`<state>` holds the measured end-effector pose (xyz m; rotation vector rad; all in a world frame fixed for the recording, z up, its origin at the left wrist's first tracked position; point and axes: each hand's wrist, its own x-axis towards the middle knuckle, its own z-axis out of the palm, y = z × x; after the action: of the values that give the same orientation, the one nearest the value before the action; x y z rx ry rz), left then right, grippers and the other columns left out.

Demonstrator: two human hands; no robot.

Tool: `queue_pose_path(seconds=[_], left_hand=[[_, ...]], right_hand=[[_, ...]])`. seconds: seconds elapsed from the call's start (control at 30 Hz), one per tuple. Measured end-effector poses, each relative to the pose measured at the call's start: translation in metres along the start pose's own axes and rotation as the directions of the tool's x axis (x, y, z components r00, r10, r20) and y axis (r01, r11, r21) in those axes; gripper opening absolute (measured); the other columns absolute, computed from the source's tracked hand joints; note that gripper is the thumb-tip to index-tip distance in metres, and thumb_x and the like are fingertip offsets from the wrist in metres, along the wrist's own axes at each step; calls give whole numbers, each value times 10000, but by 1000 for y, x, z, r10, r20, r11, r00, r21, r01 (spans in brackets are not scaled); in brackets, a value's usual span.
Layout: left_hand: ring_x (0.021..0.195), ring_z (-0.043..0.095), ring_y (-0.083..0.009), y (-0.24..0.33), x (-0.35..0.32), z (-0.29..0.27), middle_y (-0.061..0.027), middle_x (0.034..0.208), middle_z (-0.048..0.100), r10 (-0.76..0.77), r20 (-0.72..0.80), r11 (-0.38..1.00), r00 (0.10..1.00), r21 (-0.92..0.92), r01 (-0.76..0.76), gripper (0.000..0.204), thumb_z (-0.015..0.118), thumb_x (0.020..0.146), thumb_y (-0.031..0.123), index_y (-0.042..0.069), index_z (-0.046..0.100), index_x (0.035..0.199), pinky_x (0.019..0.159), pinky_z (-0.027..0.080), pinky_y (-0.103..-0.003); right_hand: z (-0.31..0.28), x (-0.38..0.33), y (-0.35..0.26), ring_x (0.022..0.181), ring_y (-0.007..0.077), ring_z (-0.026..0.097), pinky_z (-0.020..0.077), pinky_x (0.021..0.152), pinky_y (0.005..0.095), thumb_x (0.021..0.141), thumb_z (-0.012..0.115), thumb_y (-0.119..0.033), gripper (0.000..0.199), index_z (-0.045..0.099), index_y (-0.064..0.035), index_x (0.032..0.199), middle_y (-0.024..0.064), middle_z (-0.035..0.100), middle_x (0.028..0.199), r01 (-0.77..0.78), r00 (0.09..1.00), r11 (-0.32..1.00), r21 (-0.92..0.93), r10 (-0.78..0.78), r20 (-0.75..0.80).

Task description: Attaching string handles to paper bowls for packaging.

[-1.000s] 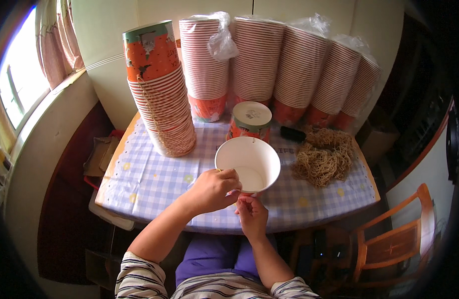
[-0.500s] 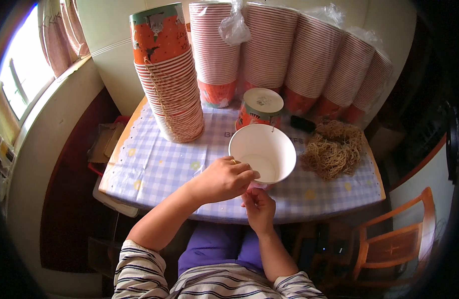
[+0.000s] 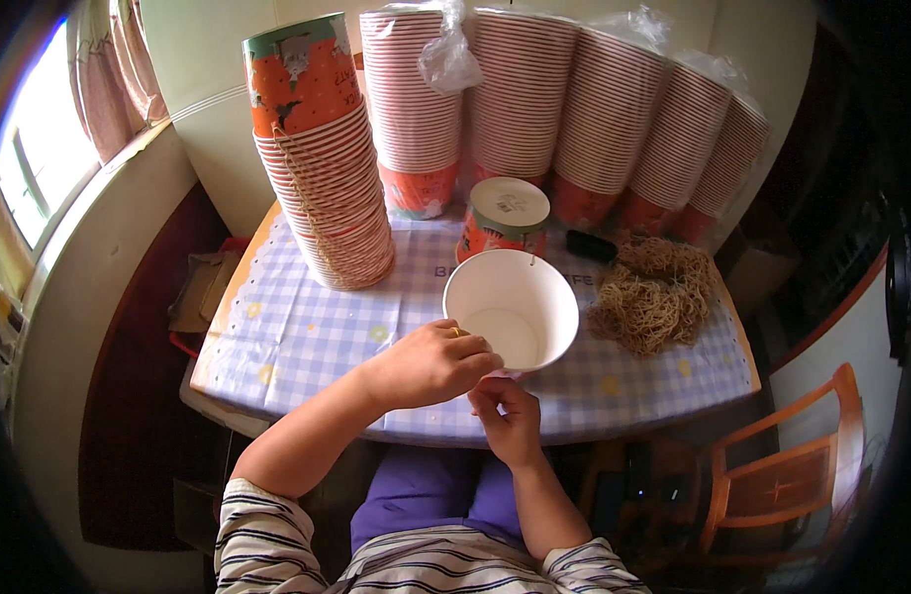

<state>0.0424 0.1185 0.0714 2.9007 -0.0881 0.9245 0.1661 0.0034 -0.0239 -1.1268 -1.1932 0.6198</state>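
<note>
A white-lined paper bucket (image 3: 512, 297) stands at the near middle of the table, its mouth tipped toward me. My left hand (image 3: 433, 364) holds its near rim, fingers curled over the edge, a ring on one finger. Just below that rim my right hand (image 3: 509, 416) has thumb and fingertips pinched together by the bucket's outer wall. Whatever lies in that pinch is too small to make out. Behind the bucket, an upside-down orange and green bucket (image 3: 510, 206) shows its pale base. To the right lies a tangled heap of tan string (image 3: 653, 307).
A tall stack of paper buckets (image 3: 327, 203) with string hanging down its side stands at the left. Several plastic-wrapped stacks (image 3: 520, 94) line the back. A black object (image 3: 591, 246) lies by the string. A wooden chair (image 3: 782, 475) is beyond the checked tablecloth (image 3: 317, 361) at right.
The whole view has shifted slightly. My left hand stays on the bucket's rim, while the right fingertips have moved a little beneath it.
</note>
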Motion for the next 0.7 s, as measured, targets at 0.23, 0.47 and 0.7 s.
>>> queue_pose_path(seconds=[0.23,0.47,0.7], left_hand=[[678,620,-201,-2,0,1,-34,758,610,-1,-5,1000,1000,-5,1,238,652,682,119,49,608,905,659,496,-318],[719,629,-198,-4,-3,4,-41,779,628,-28,-17,999,999,-27,27,231,654,687,104,45,615,907,694,490,-317],[719,626,-216,-5,-1,4,-49,786,630,-31,-37,998,999,-58,29,201,654,689,80,42,620,883,706,487,-324]], right_hand=[[-2,4,-2,627,101,605,483,579,241,838,661,-95,99,611,-22,883,52,637,712,39,999,998,-52,-39,6],[-6,5,6,616,88,578,471,583,223,847,637,-63,85,590,3,872,50,624,821,21,998,997,-78,-16,57],[-10,6,8,634,79,564,463,599,220,848,635,-63,76,594,-4,873,39,625,821,-14,996,998,-55,19,92]])
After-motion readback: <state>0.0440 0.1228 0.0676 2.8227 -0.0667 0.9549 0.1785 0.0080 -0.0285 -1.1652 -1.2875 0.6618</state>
